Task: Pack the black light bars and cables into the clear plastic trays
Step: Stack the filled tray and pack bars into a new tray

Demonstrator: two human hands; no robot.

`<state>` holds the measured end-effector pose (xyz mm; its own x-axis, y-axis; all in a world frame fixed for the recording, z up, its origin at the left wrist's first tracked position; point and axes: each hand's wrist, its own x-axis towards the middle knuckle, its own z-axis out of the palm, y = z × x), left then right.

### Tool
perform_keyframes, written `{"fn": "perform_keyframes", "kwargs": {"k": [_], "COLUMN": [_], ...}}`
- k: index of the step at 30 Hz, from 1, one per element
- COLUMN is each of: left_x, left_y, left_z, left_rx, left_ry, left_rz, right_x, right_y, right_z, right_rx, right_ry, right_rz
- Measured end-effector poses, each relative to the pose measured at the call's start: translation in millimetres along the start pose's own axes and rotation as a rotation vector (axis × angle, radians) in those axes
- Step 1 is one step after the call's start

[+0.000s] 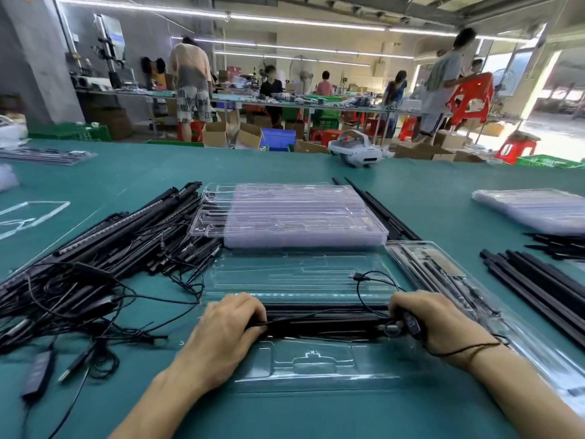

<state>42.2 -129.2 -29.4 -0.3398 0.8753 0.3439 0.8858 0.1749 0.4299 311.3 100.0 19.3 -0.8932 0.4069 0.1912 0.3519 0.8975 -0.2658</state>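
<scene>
A clear plastic tray [294,277] lies open on the green table right in front of me. A black light bar [326,323] lies across its near part, in a slot. My left hand [229,324] grips the bar's left end with curled fingers. My right hand [433,321] holds the bar's right end and pinches the cable's small black controller [411,324]. The thin black cable [368,282] loops up over the tray, its plug resting on the plastic.
A tangled heap of black bars and cables [104,258] fills the table's left. A stack of clear trays [291,213] sits behind the open tray, another stack [535,210] at far right. Loose black bars [538,286] lie right. A white headset [357,150] sits at the table's far edge.
</scene>
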Motion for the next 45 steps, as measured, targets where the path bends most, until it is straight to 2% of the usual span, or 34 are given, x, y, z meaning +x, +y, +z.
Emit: {"fn": "perform_keyframes", "kwargs": {"k": [3, 5, 12, 17, 22, 26, 31, 36, 42, 45], "left_x": [-1, -2, -1, -5, -4, -4, -3, -2, -3, -2], "left_y": [-3, -4, -5, 0, -1, -1, -4, -2, -1, 0], "left_z": [-2, -1, 2, -2, -3, -2, -1, 1, 0, -1], "left_rx": [-0.036, -0.043, -0.06, -0.052, -0.027, -0.006, -0.029, -0.055, -0.072, -0.081], "left_ry": [0.019, 0.003, 0.017, 0.093, 0.067, 0.046, 0.033, 0.049, 0.084, 0.08], "left_rz": [0.009, 0.022, 0.068, 0.08, 0.081, 0.083, 0.069, 0.035, -0.078, -0.1], "right_x": [2, 4, 3, -6, -2, 3, 2, 6, 10, 11], "right_y": [-2, -4, 6, 14, 18, 17, 17, 16, 25, 24], "right_z": [3, 6, 10, 7, -8, -10, -6, 8, 12, 13], "right_rx": [-0.049, -0.036, -0.047, 0.147, 0.106, 0.074, 0.208, 0.147, 0.461, 0.255], "right_ry": [0.129, 0.128, 0.177, 0.327, 0.109, 0.059, 0.132, 0.188, 0.334, 0.267], "right_rz": [-0.106, -0.1, 0.111, 0.264, 0.267, 0.284, 0.275, 0.229, 0.424, 0.309]}}
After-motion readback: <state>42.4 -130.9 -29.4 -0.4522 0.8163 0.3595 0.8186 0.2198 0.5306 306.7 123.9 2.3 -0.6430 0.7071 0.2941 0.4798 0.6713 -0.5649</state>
